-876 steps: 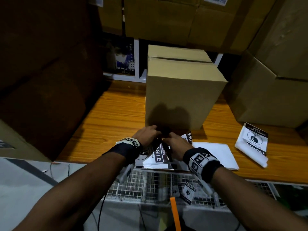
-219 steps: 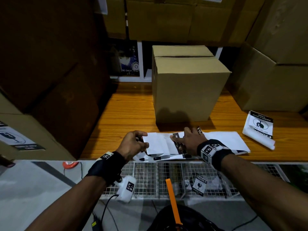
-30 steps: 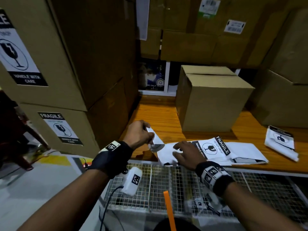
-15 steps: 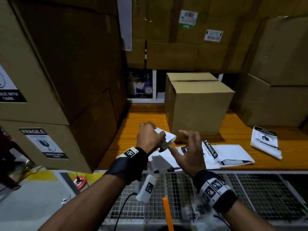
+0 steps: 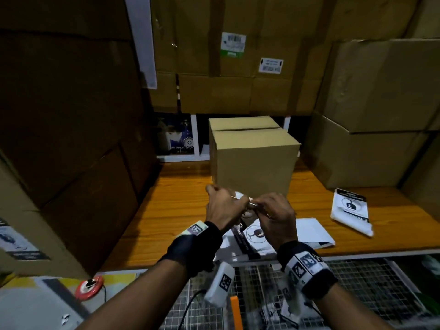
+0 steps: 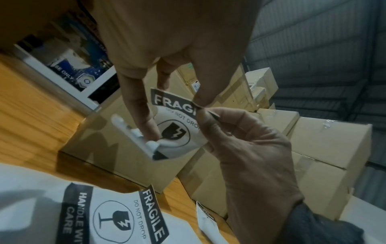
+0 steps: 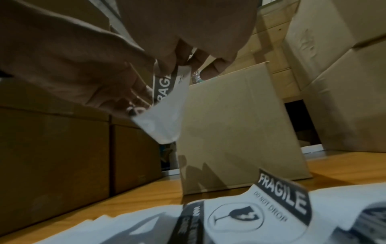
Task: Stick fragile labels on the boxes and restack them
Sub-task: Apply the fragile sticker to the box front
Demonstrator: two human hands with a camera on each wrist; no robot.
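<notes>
Label (image 6: 177, 122) reading FRAGILE, DO NOT DROP hangs in mid-air at the centre of my left wrist view, held up between both hands in front of the plain box (image 5: 252, 160). My left hand (image 5: 225, 208) reaches down from the top of that view, thumb and forefinger nipping the label's upper edge while another finger lies against its printed face; a curl of white backing (image 6: 154, 145) peels away at the lower end. My right hand (image 5: 276, 217) rises from the lower right of the frame, thumb and forefinger pinched on the label's right corner. In the head view the two hands meet knuckle to knuckle at the middle of the frame, raised above the wooden bench (image 5: 178, 210), forearms coming in from the bottom edge, each wrist wearing a black band. The box stands upright on the bench just beyond the hands, flaps closed, its near face bare. Below the hands lie loose label sheets (image 5: 252, 239), one showing a broken-glass symbol. A smaller stack of labels (image 5: 351, 210) rests at the right of the bench. Large cartons (image 5: 71, 115) fill the left of the frame, and more cartons (image 5: 381, 115) rise on the right.
</notes>
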